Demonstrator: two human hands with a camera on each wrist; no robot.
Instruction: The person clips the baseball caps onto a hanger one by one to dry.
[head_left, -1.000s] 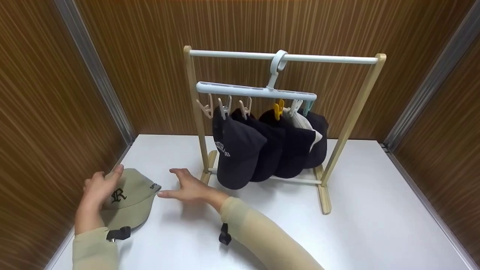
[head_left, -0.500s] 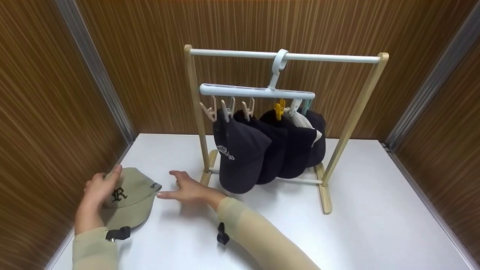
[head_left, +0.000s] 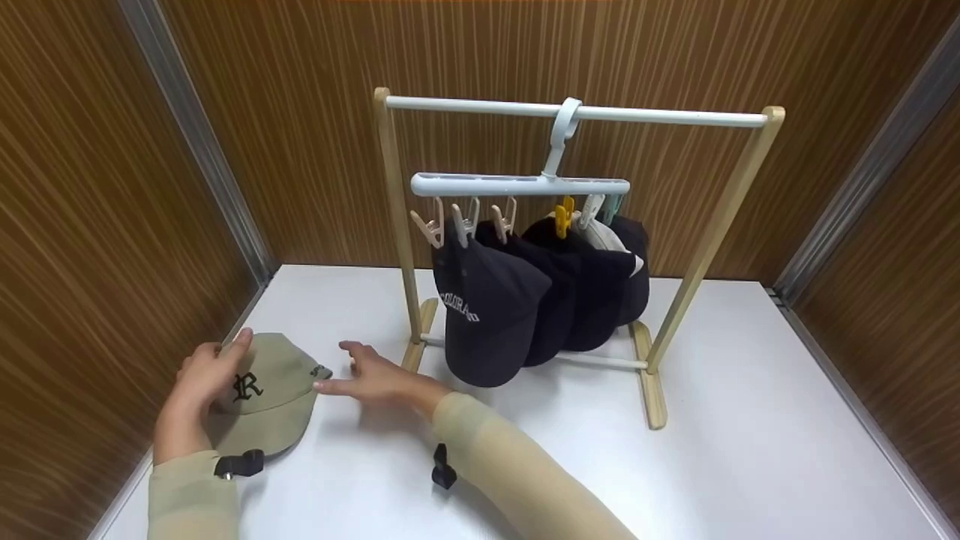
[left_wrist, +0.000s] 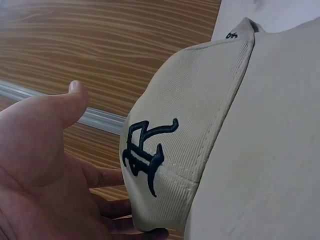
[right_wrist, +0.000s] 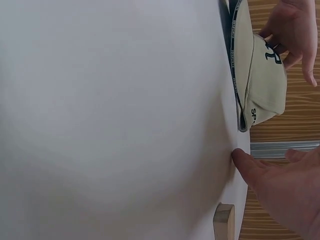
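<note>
A beige baseball cap (head_left: 274,420) with a dark embroidered R sits on the white table at the left, brim toward the person. My left hand (head_left: 204,386) is at its left side. In the left wrist view, the fingers (left_wrist: 117,207) reach behind the crown and the thumb stands up, apart from the cloth. To the right of the cap, my right hand (head_left: 375,376) is held with fingers and thumb spread and nothing between them. Its thumb overlaps the cap's right edge in the head view, while the right wrist view shows a gap between hand and cap.
A wooden rack (head_left: 712,247) stands behind the hands, its foot close to the right hand. From its white bar hangs a pale blue clip hanger (head_left: 517,184) with several dark caps (head_left: 495,315). A yellow clip (head_left: 564,217) is among its pegs. Wood-grain walls (head_left: 315,150) enclose the table.
The hanger has turned, its left end swinging right and nearer with the caps. The beige cap and left hand sit slightly farther right in view; the right hand barely moves.
</note>
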